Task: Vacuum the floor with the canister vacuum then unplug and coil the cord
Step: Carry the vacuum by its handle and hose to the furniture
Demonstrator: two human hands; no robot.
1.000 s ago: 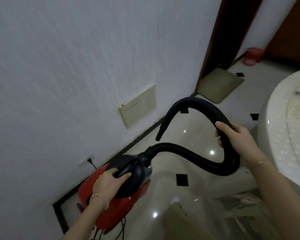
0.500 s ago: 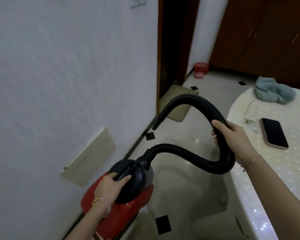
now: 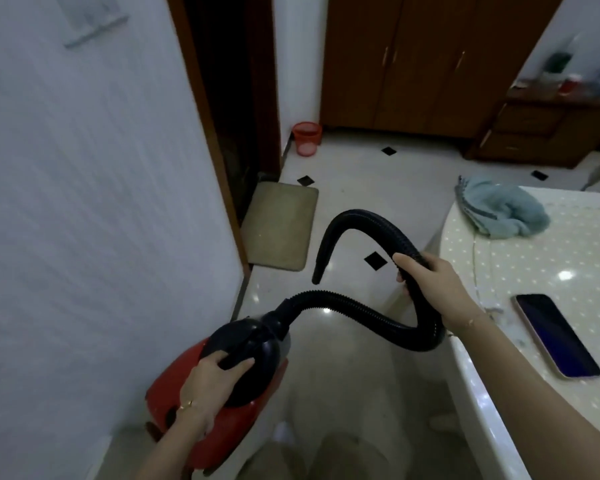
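Two hands: both are gripping parts of the machine, and neither is hanging free.
Left hand [image 3: 212,379]: is curling its fingers round the black carry handle [image 3: 236,355] on top of the red canister vacuum [image 3: 174,386]. It seems to be taking the machine's weight so the body is riding low beside the wall [image 3: 84,202].
Right hand [image 3: 433,285]: is closing round the black corrugated hose [image 3: 361,306] partway along, probably to keep the slack from dragging and to keep the tip steerable.
Hose path: is leaving the canister's front, dipping under the right wrist, then arching up and over.
Nozzle [image 3: 321,261]: is pointing down at the glossy tiled floor [image 3: 354,174]; whether it is touching the tiles cannot be told.
Worktop [image 3: 568,258]: is sitting close on the right, carrying a phone [image 3: 555,336] near its edge and a blue towel [image 3: 503,211] farther back.
Risk: the hose's low loop is passing just beside the worktop edge, so a wide swing could snag there.
Doormat [image 3: 279,225]: is lying ahead against the doorway, and looks light enough to be sucked up.
Cord: is not showing, so plug and slack cannot be judged.
Stage: vacuuming looks to be in hand, with unplugging and coiling not yet done.
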